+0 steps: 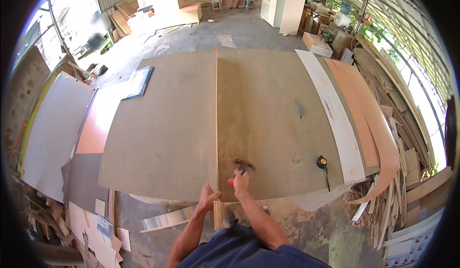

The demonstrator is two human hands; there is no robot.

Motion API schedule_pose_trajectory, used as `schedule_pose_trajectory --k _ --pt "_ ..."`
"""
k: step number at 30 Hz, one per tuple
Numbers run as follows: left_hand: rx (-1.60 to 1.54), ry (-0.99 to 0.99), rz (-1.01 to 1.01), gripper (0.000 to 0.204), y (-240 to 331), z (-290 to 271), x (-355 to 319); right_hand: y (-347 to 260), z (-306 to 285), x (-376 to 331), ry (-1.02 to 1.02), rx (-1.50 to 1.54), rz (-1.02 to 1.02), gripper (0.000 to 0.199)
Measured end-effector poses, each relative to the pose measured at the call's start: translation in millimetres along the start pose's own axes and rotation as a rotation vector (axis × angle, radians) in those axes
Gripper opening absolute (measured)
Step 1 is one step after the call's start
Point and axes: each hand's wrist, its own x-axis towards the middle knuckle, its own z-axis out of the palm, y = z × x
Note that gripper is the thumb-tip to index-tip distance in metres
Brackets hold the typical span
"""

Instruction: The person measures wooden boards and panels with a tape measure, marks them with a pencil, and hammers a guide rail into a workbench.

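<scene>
Right hand [241, 179] clenched on a red-handled hammer [243, 168], head blurred, low over the big board [268, 119]. Left hand [209, 198] grips the near end of the upright strip [213, 124] standing on edge along the board's middle, likely steadying it against the blows. Tape measure [322, 161] lies on the board to the right, well apart; small blade-like tool [298, 109] farther up. White and orange sheets [357, 124] lean along the right edge, offcuts [383, 210] crowd the floor.
</scene>
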Motion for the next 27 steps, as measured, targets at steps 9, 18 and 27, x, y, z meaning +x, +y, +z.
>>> schedule_pose_trajectory --k 9,18,27 --pt "0.191 0.068 -0.211 0.046 84.0 -7.7 -29.7 -14.6 -46.3 1.1 -0.274 -0.03 0.182 0.022" --pt "0.057 0.058 -0.157 0.053 22.2 -60.6 -87.0 -6.7 -56.3 17.1 -0.118 0.028 0.043 0.03" --pt "0.048 -0.007 -0.234 0.061 10.7 -92.3 -190.4 -23.1 -12.3 74.5 0.117 0.305 -0.011 0.034"
